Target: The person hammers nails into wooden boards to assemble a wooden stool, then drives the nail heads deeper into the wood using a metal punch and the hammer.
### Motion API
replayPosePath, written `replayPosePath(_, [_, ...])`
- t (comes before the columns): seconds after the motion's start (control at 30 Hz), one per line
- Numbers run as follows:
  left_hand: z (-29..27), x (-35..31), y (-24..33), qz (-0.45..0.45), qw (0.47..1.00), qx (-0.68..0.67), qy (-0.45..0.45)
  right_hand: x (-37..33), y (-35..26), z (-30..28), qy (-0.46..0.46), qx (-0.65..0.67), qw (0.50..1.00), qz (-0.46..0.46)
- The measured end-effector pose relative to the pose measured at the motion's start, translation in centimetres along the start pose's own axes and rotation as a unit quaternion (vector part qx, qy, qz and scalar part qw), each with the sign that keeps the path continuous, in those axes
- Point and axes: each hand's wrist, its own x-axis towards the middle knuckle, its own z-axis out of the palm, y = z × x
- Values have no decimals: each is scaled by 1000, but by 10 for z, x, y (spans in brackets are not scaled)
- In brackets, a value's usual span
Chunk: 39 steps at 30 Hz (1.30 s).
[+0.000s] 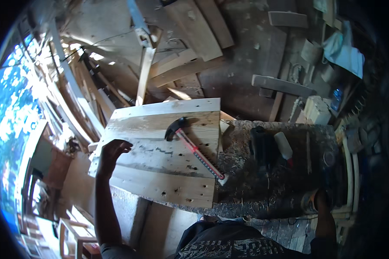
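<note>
As hammer (195,150) crosses panel (160,166), btl (284,146) on bench (237,166), L hand (113,152) part-spread, R hand (320,201) state unclear

Stretches out as a dark workbench (246,190) littered with wood chips (235,166). Carries a pale plank panel (157,162) at the left, then a black object (259,146), a white red-tipped bottle (283,145) and a thin stick (308,153) farther right.

One head-worn fisheye view looks steeply down from above the person's dark, pale-printed shirt (224,247) at the near edge of the dark, shaving-strewn bench (240,183), facing across it, past the far edge, to long brown wooden planks (194,30). It is near enough that the bench spans the middle, yet wide enough to include its right end.
</note>
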Motion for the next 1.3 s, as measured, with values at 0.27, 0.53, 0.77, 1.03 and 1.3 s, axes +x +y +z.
replayPosePath(0.27, [17,-7,-4,-4,1000,25,9,50,-2,86,89,254,956,113])
replayPosePath(0.53, [39,17,24,39,997,43,-51,96,-22,203,382,610,651,240])
replayPosePath(0.77, [50,-2,48,99,994,53,-13,-64,65,-10,332,931,137,61])
replayPosePath(1.03, [170,7,108,349,916,-61,-190,-208,56,-260,327,903,11,-280])
replayPosePath(1.3, [164,-18,99,360,924,-129,-7,-266,8,-398,239,851,12,-467])
